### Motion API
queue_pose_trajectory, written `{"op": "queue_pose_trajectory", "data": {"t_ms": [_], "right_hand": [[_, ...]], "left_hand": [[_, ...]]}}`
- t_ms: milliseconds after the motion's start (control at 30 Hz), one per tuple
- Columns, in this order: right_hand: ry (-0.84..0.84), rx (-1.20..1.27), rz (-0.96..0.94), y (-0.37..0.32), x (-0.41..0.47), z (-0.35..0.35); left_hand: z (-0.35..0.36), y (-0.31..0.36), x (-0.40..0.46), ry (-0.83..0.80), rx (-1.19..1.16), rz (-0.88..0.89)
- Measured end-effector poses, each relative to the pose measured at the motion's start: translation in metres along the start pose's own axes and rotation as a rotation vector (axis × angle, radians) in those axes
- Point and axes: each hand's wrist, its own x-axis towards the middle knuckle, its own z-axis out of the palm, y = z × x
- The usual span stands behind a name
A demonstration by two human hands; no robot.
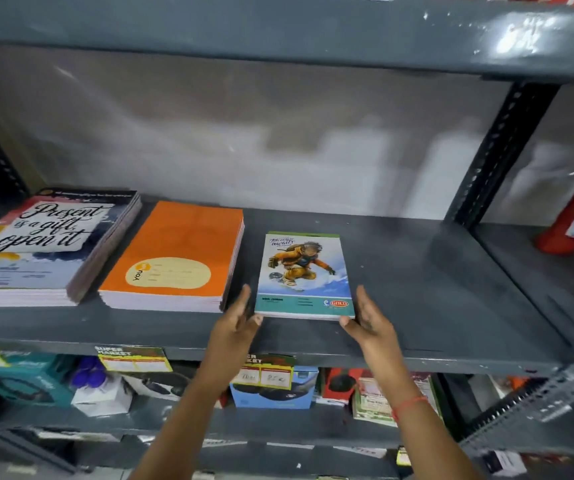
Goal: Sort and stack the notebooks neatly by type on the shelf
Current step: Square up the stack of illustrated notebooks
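On a grey metal shelf (pixel 417 271), beside a tall orange notebook stack (pixel 174 251), a thin blue snowboarder-cover notebook (pixel 304 275) lies with its long axis pointing away, its near corners flanked by the open, unclenched left hand (pixel 235 327) and right hand (pixel 370 323), equally close.

The single head-worn camera looks forward and slightly down at the grey metal shelf (pixel 400 271) from close range. Its wide-angle lens bends the shelf edges, taking in the board above and the stocked tier below.
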Motion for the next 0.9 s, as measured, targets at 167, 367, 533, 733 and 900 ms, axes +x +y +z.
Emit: {"op": "queue_pose_trajectory", "data": {"t_ms": [167,367,533,733,900], "right_hand": [[0.013,-0.028,-0.063,0.002,0.0,0.002],[0.083,-0.016,-0.067,0.006,0.004,0.006],[0.147,0.05,-0.041,0.007,0.006,0.01],[0.195,0.115,0.004,0.001,0.007,0.011],[0.203,0.126,0.034,-0.002,0.007,0.011]], "left_hand": [[0.0,-0.001,0.009,-0.006,-0.01,-0.019],[0.014,0.0,0.012,0.17,-0.132,-0.04],[0.017,0.0,0.018,0.269,-0.275,-0.093],[0.02,0.002,0.021,0.333,-0.318,-0.127],[0.021,0.0,0.022,0.353,-0.277,-0.119]]}}
